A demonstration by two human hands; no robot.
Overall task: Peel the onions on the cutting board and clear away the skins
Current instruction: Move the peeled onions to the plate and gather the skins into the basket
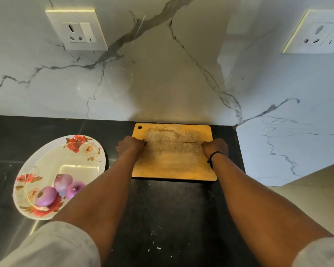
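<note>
A wooden cutting board [174, 160] lies flat on the black counter, its far edge against the marble wall. My left hand [130, 146] grips the board's left edge and my right hand [216, 148] grips its right edge, thumbs on top. The board's worn surface carries nothing. Three peeled purple onions [63, 182] [45, 196] [75, 188] sit together at the near side of a white floral plate [69, 151] to the left of the board.
The black counter [162, 218] has small pale specks near its front. A marble wall with two sockets [79, 31] [319, 33] rises behind. A marble block [287, 151] juts out right of the board.
</note>
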